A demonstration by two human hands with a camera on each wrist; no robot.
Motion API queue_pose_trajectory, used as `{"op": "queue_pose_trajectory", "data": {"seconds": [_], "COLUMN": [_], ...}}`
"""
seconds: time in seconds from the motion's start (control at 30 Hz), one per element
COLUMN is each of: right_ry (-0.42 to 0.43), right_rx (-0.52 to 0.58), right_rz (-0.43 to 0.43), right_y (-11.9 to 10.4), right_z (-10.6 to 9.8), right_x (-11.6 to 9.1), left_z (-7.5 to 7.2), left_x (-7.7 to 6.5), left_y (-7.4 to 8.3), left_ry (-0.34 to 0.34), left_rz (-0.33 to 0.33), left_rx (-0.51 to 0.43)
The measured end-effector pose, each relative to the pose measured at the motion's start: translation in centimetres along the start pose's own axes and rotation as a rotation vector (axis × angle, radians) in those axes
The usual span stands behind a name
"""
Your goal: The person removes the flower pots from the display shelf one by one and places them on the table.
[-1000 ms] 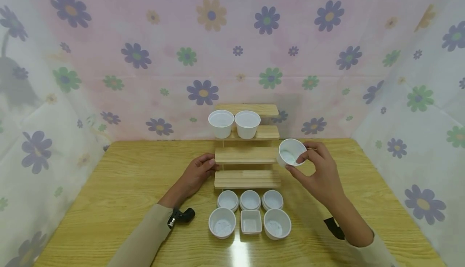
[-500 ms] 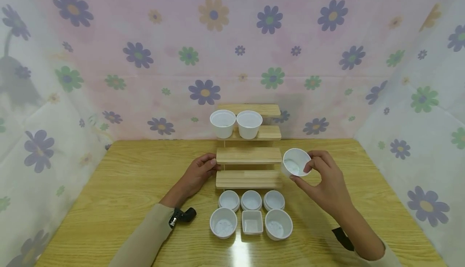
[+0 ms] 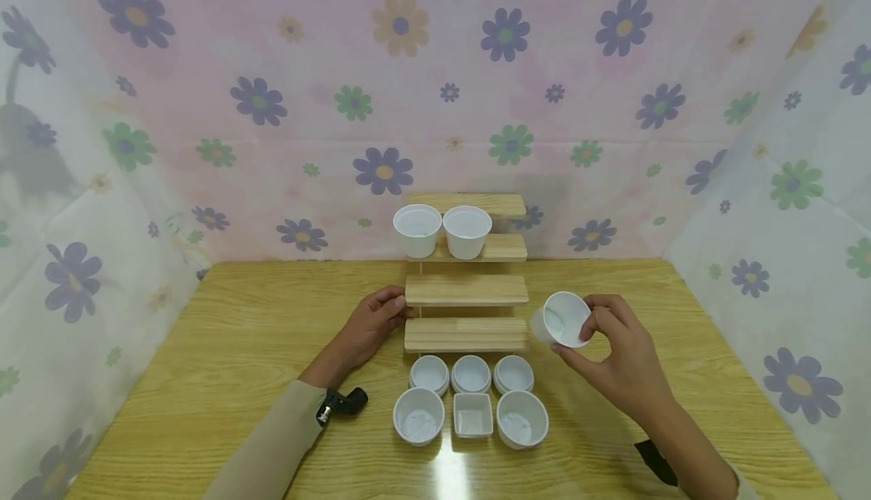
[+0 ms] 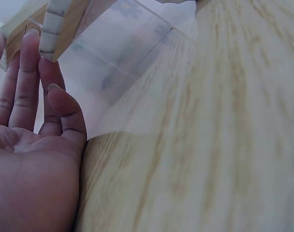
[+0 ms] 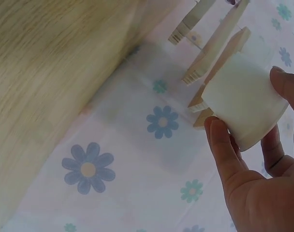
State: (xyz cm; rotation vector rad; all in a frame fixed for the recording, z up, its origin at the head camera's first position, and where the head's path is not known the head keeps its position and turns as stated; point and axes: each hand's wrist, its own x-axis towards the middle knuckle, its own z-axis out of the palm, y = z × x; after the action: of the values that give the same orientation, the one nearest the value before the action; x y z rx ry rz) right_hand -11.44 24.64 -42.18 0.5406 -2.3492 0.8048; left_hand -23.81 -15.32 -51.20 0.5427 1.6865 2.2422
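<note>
Two white cups (image 3: 418, 234) sit on a four-plank wooden stand (image 3: 466, 290) near the back edge of the surface (image 3: 265, 333). A third cup (image 3: 558, 320) is pinched in the grip of the right hand (image 3: 622, 360), between stand and right edge. The left hand (image 3: 370, 324) touches the stand's left side, its grip loose. I count three small bowls (image 3: 471, 374), two larger bowls (image 3: 418, 417) and one square dish (image 3: 472, 415) in front.

I can make out no readable lettering, label, brand, number or sign on anything in this room.
</note>
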Motion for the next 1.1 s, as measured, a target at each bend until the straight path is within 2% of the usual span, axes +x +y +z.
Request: {"op": "queue_pose_trajectory", "data": {"seconds": [0.27, 0.53, 0.67, 0.83, 1.1], "right_ry": [-0.059, -0.159, -0.216, -0.313, -0.431], "right_rx": [-0.056, -0.050, -0.049, -0.052, -0.099], "right_rz": [0.022, 0.028, 0.024, 0.061, 0.086], "right_y": [0.1, 0.1, 0.0, -0.1, 0.0], "right_z": [-0.4, -0.8, -1.0, -1.2, -1.2], "right_x": [-0.5, -0.6, -0.5, -0.4, -0.6], "left_z": [0.0, 0.0, 0.0, -0.1, 0.0], "left_x": [0.0, 0.0, 0.0, 0.0, 0.1], "left_y": [-0.1, -0.2, -0.1, -0.2, -0.3], "left_ry": [-0.008, 0.000, 0.009, 0.004, 0.001], "left_rz": [0.009, 0.004, 0.003, 0.012, 0.012], "left_rx": [-0.002, -0.014, -0.015, -0.011, -0.005]}}
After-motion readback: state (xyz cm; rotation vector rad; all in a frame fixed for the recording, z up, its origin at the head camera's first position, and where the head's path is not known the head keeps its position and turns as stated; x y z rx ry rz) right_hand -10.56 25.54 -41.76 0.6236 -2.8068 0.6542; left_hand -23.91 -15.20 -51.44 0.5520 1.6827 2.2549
